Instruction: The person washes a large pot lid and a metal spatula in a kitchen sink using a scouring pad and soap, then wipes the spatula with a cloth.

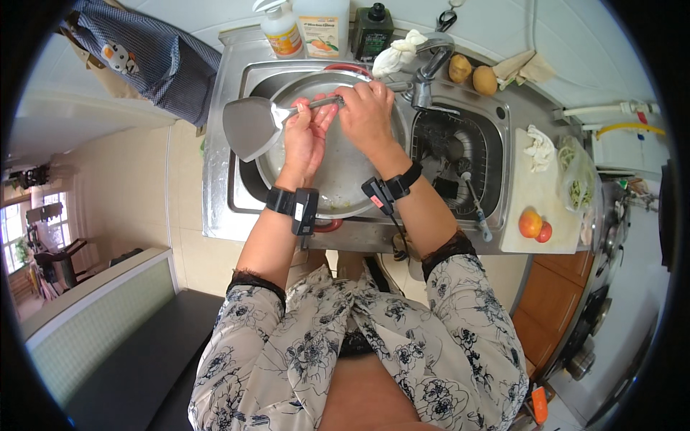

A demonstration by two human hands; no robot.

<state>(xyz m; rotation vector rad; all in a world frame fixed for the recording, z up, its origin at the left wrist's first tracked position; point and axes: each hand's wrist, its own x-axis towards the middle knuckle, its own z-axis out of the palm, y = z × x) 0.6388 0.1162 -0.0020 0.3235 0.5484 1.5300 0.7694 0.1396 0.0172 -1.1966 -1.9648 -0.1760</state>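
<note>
A metal wok spatula (249,128) is held over a wide metal pan (349,161) with red handles, which sits across the left sink basin. My left hand (306,132) holds the spatula's shaft just behind the blade, palm turned up. My right hand (371,116) is closed around the handle farther along, its fingers hiding part of it. A small dark, rough patch shows at the right fingertips; I cannot tell what it is. The faucet (426,89) stands right of the handle, with a white cloth (398,54) tied on its spout.
The right basin (495,161) holds a wire rack and a long-handled brush (474,202). Farther right, a cutting board (520,188) carries two red fruits (533,225) and a white cloth (539,148). Bottles (322,32) line the back ledge; two potatoes (484,81) lie behind the faucet.
</note>
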